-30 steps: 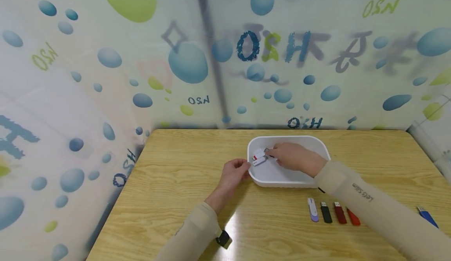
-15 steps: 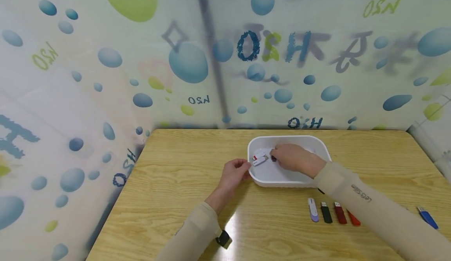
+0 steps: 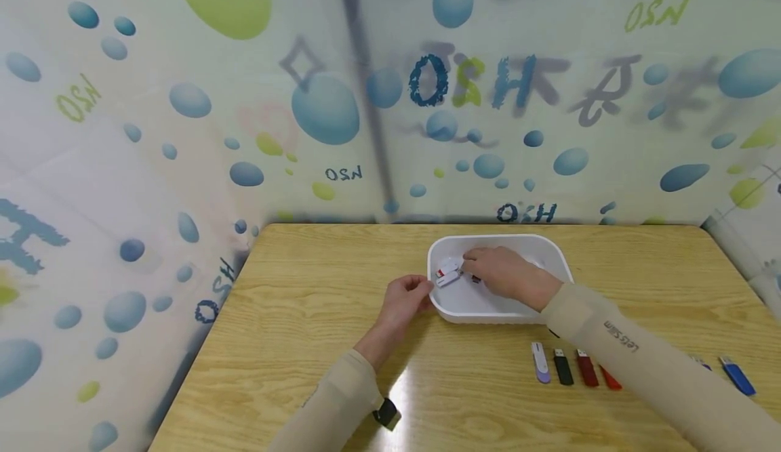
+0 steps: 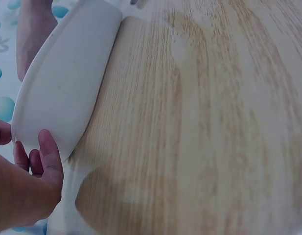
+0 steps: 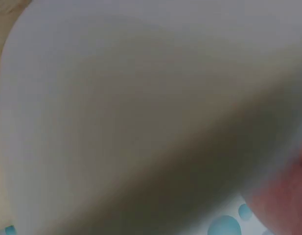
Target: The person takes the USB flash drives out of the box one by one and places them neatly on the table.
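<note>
My left hand (image 3: pixel 407 297) holds the left rim of a white plastic bin (image 3: pixel 488 318); in the left wrist view the thumb is at the rim and the fingers (image 4: pixel 49 147) lie against its outer wall. Inside the bin is my right hand (image 3: pixel 503 272), fingertips beside several white USB flash drives (image 3: pixel 448 278), one with a red mark. A dark USB drive (image 3: pixel 476 278) shows just below the right fingers; whether they pinch it is hidden. The right wrist view is mostly a blurred bin interior (image 5: pixel 116 98).
In front of the bin, a white-and-purple USB drive (image 3: pixel 540 362), a black one (image 3: pixel 563 367), a dark red one (image 3: pixel 587 368) and a red one (image 3: pixel 610 379) lie in a row. Further right is a blue one (image 3: pixel 737 376). The right sleeve (image 3: pixel 634 350) crosses above the wooden table (image 3: pixel 317 276).
My right hand first drew slightly right with a dark drive at its fingertips, then its fingers reached back left toward the white drives. The left hand has stayed on the rim.
</note>
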Demonstrator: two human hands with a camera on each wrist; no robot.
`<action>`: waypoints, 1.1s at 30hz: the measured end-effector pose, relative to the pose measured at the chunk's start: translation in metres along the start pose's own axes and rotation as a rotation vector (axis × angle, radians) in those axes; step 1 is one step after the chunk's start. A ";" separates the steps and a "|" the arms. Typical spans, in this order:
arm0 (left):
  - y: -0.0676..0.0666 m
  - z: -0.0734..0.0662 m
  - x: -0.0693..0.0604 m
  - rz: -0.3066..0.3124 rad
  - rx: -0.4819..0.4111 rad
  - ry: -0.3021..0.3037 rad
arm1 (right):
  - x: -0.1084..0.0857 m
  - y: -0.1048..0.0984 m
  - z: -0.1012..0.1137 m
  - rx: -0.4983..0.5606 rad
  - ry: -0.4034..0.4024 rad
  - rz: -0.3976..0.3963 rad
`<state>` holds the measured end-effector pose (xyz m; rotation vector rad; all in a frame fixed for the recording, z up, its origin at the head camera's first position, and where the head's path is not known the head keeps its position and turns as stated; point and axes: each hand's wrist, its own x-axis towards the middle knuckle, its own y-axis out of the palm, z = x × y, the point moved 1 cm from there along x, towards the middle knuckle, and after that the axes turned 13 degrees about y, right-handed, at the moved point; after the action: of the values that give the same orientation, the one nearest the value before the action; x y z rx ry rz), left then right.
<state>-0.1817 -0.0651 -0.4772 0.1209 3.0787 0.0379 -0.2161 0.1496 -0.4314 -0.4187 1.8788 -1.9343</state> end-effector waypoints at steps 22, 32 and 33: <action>0.001 0.001 0.000 -0.010 -0.022 0.013 | -0.001 0.008 -0.009 0.062 0.032 0.041; 0.000 0.003 0.001 -0.006 -0.013 0.004 | -0.004 0.008 -0.012 0.041 0.134 0.113; 0.000 0.002 0.001 -0.008 -0.010 0.003 | -0.005 0.007 -0.012 0.045 0.147 0.119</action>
<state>-0.1829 -0.0653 -0.4795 0.1087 3.0810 0.0532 -0.2168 0.1629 -0.4386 -0.1499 1.8992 -1.9703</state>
